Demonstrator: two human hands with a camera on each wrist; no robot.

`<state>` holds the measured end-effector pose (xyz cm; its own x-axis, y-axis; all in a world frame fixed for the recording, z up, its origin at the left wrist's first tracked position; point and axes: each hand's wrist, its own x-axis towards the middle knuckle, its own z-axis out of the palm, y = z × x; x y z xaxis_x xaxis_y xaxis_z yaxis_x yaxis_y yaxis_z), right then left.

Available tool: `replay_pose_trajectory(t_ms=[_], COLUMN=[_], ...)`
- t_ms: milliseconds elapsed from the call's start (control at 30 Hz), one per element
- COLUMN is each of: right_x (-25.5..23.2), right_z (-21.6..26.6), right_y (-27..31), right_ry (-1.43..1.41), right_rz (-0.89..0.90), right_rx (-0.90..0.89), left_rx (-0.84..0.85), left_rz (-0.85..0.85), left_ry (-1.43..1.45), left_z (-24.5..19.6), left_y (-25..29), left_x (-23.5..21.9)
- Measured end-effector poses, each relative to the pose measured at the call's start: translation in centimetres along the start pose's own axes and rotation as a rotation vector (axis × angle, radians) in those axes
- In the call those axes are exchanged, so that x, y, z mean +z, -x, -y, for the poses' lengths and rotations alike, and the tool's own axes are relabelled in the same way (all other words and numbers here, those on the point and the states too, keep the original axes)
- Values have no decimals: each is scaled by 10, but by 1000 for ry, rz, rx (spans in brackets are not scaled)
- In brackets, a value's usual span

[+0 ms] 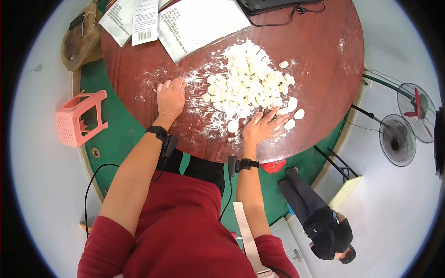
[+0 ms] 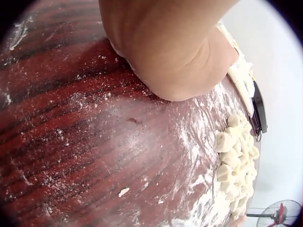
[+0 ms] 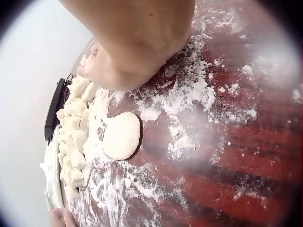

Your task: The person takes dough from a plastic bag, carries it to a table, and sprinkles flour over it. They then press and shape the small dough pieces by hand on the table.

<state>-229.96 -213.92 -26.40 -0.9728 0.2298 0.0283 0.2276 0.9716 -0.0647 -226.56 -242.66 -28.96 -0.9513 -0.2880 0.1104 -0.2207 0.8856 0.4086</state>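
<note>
Flour-dusted pale dough pieces (image 1: 250, 81) lie heaped on the round red-brown table (image 1: 320, 41). My right hand (image 1: 264, 127), fingers spread, touches the heap's near right edge, beside flattened rounds (image 1: 292, 104). In the right wrist view that hand (image 3: 137, 52) is above a flat dough disc (image 3: 122, 135); its fingers are mostly hidden. Left of the heap, my left hand (image 1: 171, 98) rests on the floured tabletop with fingers folded under and a ring showing; nothing is seen in it. The left wrist view shows mainly its heel and wrist (image 2: 175, 52), with dough pieces (image 2: 234, 165) farther right.
Printed white packets (image 1: 199, 23) lie at the table's far left edge, and a black device (image 1: 266, 4) with a cable at the far edge. A pink stool (image 1: 81, 118) is at left. Fans (image 1: 396, 139) and a person in black (image 1: 331, 231) are at right.
</note>
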Motion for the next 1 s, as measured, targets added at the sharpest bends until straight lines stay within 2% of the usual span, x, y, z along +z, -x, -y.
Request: replay_pose_trajectory(t_ms=[400,633,767,833,867,900,1000], right_x=[0,-1,-1,5,4,4,2], right_z=[4,2,1,-7,-10,-14,-22], right_y=[-5,-6,-6,-4,-4,-4,-1], right_ry=[-12,-53,-98,-284,-445,-453,-874], right_rz=[24,-19,-50,-151,-261,-259,-481], right_rx=[106,134,159,197,172,159,183], left_rx=[-15,39,3,-23,-31,-41,-38], left_rz=[2,-43,-22,-6,19,44,28], left_ry=[-21,-48,-33,-46,-37,-28,-10], left_z=[-3,-3,-6,-4,-4,-4,-2], left_y=[-1,0,-3,-1,-1,-1,0], left_x=[1,2,-1,-2,-2,-2,0])
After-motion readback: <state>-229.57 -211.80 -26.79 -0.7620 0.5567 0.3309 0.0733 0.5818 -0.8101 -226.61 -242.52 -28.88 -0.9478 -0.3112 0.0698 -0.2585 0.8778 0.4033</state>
